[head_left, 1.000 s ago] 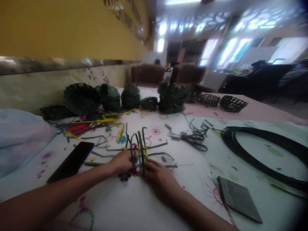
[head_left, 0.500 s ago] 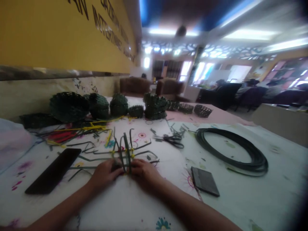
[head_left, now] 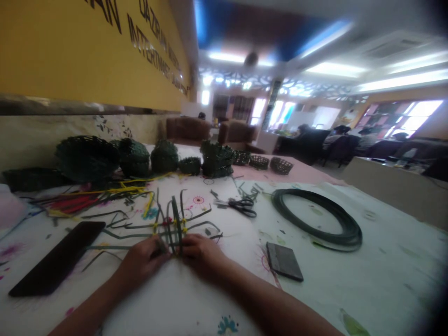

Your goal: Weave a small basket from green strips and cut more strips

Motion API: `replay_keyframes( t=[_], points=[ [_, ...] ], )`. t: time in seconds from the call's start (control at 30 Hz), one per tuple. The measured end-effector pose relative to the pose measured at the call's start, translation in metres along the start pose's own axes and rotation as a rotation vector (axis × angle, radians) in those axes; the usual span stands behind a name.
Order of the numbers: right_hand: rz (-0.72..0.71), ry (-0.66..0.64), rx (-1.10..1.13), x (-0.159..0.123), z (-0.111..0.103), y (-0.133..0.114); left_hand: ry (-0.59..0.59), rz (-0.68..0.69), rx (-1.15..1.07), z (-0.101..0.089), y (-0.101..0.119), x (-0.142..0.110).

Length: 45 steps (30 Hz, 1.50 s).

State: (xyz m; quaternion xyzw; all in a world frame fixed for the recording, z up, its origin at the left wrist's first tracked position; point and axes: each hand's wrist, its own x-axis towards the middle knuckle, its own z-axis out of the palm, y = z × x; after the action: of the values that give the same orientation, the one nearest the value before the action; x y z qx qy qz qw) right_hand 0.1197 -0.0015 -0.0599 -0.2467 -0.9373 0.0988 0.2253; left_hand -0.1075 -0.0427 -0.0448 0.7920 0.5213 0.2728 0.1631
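Note:
Dark green flat strips cross one another in a small open lattice (head_left: 178, 223) in front of me, with bits of yellow and red at the crossings. Some strips bend upward and others stretch out to both sides. My left hand (head_left: 144, 257) is closed at the lattice's near left edge, fingers curled on a green strip. Close beside it, my right hand (head_left: 203, 254) pinches strips at the near right edge. The fingertips of both hands are partly hidden and blurred.
Scissors (head_left: 241, 205) lie beyond the lattice. To the right are a coil of green strip (head_left: 282, 212) and a grey block (head_left: 284, 261); a dark flat slab (head_left: 59, 259) lies left. Woven green baskets (head_left: 217, 161) line the back, near yellow strips (head_left: 128, 190). People sit in the distance.
The whole view has shifted, so the table things appear further left. Both hands stay at the lattice's near edge, with little visible change in their grip.

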Motion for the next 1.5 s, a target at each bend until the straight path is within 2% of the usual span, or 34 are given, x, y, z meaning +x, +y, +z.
replay_keyframes(
  t=[0.63, 0.8, 0.93, 1.0, 1.23, 1.33, 1.5],
  points=[
    [0.026, -0.017, 0.040, -0.003, 0.000, 0.002, -0.039, 0.141, 0.009, -0.007, -0.005, 0.001],
    [0.019, -0.004, 0.066, -0.003, -0.001, 0.001, -0.020, 0.211, 0.066, -0.004, -0.021, -0.004],
    [0.011, 0.000, 0.100, -0.003, -0.002, 0.001, 0.059, 0.261, 0.092, -0.003, -0.032, -0.011],
    [0.012, 0.003, 0.121, -0.003, -0.003, 0.000, 0.060, 0.255, 0.077, -0.004, -0.032, -0.013],
    [0.034, 0.009, 0.167, -0.004, -0.005, -0.001, -0.066, 0.244, 0.008, -0.009, -0.028, -0.014],
    [0.029, 0.003, 0.177, -0.003, -0.007, -0.003, -0.080, 0.240, -0.014, -0.009, -0.028, -0.014],
    [0.065, 0.037, 0.205, -0.003, -0.011, -0.005, -0.110, 0.134, -0.101, -0.014, -0.022, -0.016]
  ],
)
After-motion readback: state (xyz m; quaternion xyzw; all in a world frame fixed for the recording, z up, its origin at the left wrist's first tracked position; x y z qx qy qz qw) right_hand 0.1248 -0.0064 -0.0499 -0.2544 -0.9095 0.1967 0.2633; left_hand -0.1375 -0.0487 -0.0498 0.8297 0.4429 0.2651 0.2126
